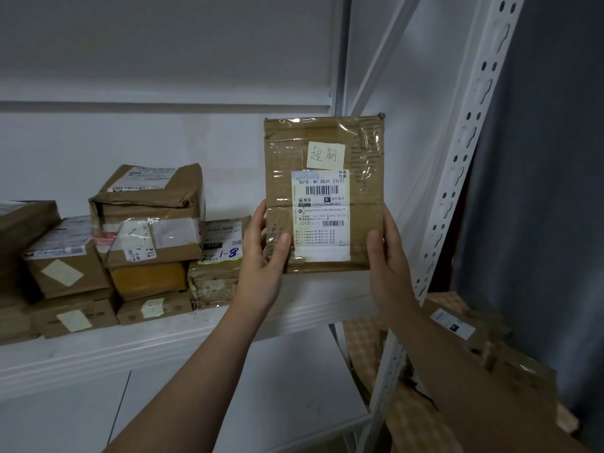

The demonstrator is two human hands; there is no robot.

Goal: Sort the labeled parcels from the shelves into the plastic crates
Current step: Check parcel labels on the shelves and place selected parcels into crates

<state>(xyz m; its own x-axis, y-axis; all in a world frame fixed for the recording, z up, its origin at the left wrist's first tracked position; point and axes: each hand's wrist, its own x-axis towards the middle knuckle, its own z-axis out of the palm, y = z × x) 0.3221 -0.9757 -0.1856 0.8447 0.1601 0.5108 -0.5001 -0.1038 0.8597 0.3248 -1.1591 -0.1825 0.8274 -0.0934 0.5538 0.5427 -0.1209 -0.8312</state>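
Note:
A flat brown cardboard parcel is held upright in front of the white shelf, its face toward me. It carries a white shipping label with barcodes and a pale yellow handwritten note above it. My left hand grips its lower left edge, thumb on the front. My right hand grips the lower right edge the same way. No plastic crate is in view.
Several taped cardboard parcels are stacked on the shelf at the left, some with yellow notes. A perforated white shelf upright slants down the right. Behind it lie more brown parcels and a dark curtain.

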